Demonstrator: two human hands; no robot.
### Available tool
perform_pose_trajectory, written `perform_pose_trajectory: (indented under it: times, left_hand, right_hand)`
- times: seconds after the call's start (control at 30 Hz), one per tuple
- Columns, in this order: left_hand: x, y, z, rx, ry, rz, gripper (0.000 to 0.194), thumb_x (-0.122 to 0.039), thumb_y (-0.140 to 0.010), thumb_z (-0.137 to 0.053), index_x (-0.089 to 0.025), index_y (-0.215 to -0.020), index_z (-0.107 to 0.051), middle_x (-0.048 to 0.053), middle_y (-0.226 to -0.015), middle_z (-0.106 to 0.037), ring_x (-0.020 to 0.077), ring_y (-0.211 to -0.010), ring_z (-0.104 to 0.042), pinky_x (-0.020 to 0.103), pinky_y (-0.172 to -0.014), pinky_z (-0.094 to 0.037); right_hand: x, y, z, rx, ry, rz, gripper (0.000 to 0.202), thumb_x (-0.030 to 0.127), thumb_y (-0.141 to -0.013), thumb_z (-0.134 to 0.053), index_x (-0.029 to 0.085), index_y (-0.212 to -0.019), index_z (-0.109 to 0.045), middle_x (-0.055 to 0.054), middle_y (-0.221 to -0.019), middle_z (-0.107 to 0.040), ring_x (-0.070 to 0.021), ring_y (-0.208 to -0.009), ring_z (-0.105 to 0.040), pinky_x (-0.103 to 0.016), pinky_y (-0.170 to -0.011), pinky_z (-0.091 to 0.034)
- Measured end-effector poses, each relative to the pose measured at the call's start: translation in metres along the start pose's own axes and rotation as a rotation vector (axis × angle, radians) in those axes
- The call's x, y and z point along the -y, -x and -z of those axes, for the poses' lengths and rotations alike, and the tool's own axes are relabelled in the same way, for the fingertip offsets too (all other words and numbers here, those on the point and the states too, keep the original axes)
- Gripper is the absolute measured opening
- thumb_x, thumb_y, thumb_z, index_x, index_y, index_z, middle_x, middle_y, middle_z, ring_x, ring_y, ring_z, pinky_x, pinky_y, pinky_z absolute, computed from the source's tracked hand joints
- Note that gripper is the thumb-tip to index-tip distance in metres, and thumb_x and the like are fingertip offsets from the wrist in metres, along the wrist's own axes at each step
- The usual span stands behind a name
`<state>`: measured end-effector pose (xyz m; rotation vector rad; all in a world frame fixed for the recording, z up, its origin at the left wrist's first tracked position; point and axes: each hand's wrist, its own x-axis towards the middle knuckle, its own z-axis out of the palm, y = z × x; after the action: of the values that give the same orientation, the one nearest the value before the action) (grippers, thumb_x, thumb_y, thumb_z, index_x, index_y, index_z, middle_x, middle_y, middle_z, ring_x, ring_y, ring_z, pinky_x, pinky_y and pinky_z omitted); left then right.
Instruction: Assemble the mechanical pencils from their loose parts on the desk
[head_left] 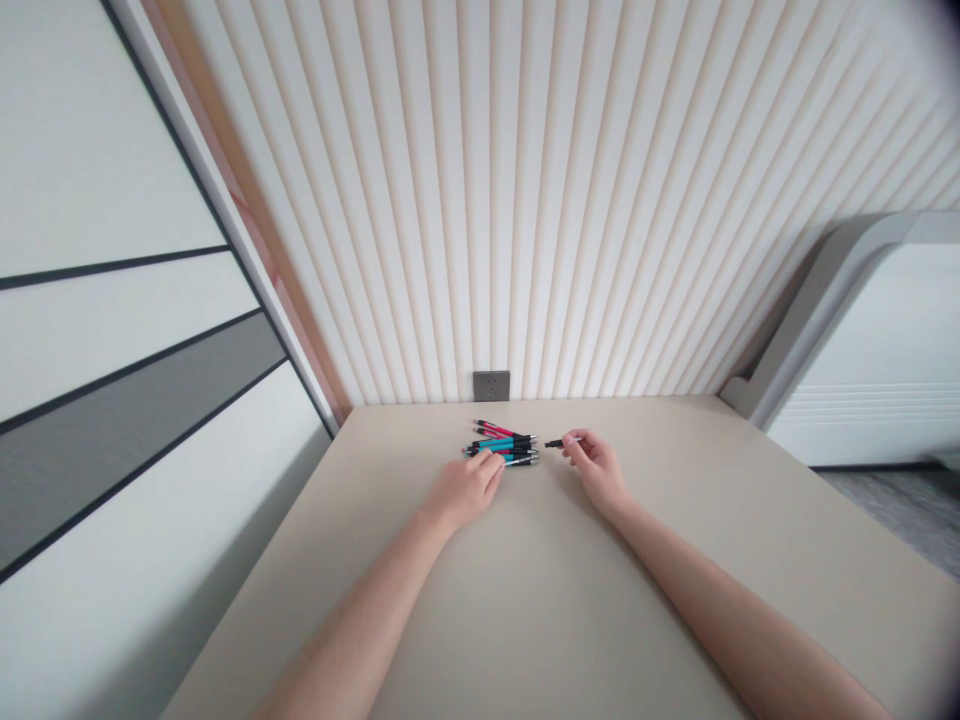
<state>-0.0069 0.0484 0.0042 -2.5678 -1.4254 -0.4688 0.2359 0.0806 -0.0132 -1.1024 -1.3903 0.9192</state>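
Several pens, some blue and black and some red, lie in a loose pile near the far edge of the beige table. At the pile's near left side is my left hand, its fingers bent together over the pens; a thin light-coloured pen sticks out from its fingertips, and what lies under the fingers is partly hidden. Just right of the pile, my right hand pinches a black pen between thumb and fingers, with the dark end pointing left toward the pile.
A dark socket plate sits on the ribbed white wall behind the table. On the left stands a white and grey panelled cabinet. To the right, a grey and white bed headboard rises beside the table.
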Motion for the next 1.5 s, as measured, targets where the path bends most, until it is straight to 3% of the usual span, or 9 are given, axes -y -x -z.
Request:
perform_pose_trajectory:
  times: [0.1,0.23,0.33,0.53,0.9,1.5]
  left_hand:
    - [0.000,0.000,0.000,0.015,0.002,0.006,0.027,-0.030,-0.100,-0.033,-0.023,-0.099,-0.060,0.004,-0.093,-0.066,0.0186,-0.074,-0.065,0.027,-0.062,-0.047]
    - [-0.001,0.000,0.002,0.039,0.009,-0.005,0.025,-0.029,-0.099,-0.036,-0.023,-0.097,-0.060,0.004,-0.091,-0.066,0.0179,-0.074,-0.065,0.026,-0.061,-0.046]
    - [-0.002,0.000,0.005,0.051,0.014,-0.015,0.026,-0.029,-0.099,-0.036,-0.023,-0.097,-0.061,0.004,-0.092,-0.066,0.0179,-0.074,-0.065,0.026,-0.060,-0.046]
    - [-0.004,-0.001,0.007,0.063,0.026,-0.036,0.027,-0.028,-0.100,-0.036,-0.023,-0.100,-0.062,0.004,-0.094,-0.066,0.0177,-0.076,-0.066,0.025,-0.059,-0.045]
    - [-0.004,-0.001,0.008,0.071,0.028,-0.027,0.030,-0.030,-0.100,-0.034,-0.023,-0.098,-0.063,0.005,-0.093,-0.066,0.0179,-0.074,-0.065,0.026,-0.059,-0.045]
    - [-0.004,-0.002,0.009,0.102,0.028,-0.020,0.028,-0.028,-0.099,-0.035,-0.023,-0.096,-0.063,0.005,-0.090,-0.065,0.0182,-0.072,-0.064,0.027,-0.059,-0.044]
  right_hand:
    - [-0.003,0.001,0.000,-0.003,-0.027,0.021,0.026,0.043,-0.086,-0.053,0.018,-0.093,-0.057,-0.007,-0.088,-0.068,-0.0169,-0.074,-0.059,-0.028,-0.068,-0.046]
    - [-0.001,0.008,-0.003,0.113,0.213,0.024,0.022,0.031,-0.086,-0.045,0.020,-0.099,-0.059,0.002,-0.066,-0.059,-0.0151,-0.061,-0.053,-0.026,-0.061,-0.042]
    - [0.006,0.015,-0.007,0.254,0.391,0.080,0.027,0.032,-0.088,-0.044,0.021,-0.104,-0.063,0.004,-0.058,-0.050,-0.0140,-0.055,-0.047,-0.025,-0.056,-0.037]
    - [0.011,0.019,-0.011,0.362,0.410,0.148,0.029,0.038,-0.088,-0.050,0.021,-0.106,-0.065,0.003,-0.063,-0.054,-0.0128,-0.056,-0.048,-0.024,-0.058,-0.038]
    - [0.012,0.016,-0.009,0.325,0.436,0.153,0.023,0.038,-0.090,-0.050,0.021,-0.092,-0.065,0.004,-0.059,-0.055,-0.0127,-0.056,-0.048,-0.023,-0.057,-0.038]
    - [0.011,0.016,-0.009,0.327,0.429,0.155,0.023,0.038,-0.090,-0.049,0.021,-0.092,-0.063,0.004,-0.060,-0.054,-0.0124,-0.056,-0.047,-0.023,-0.057,-0.038]
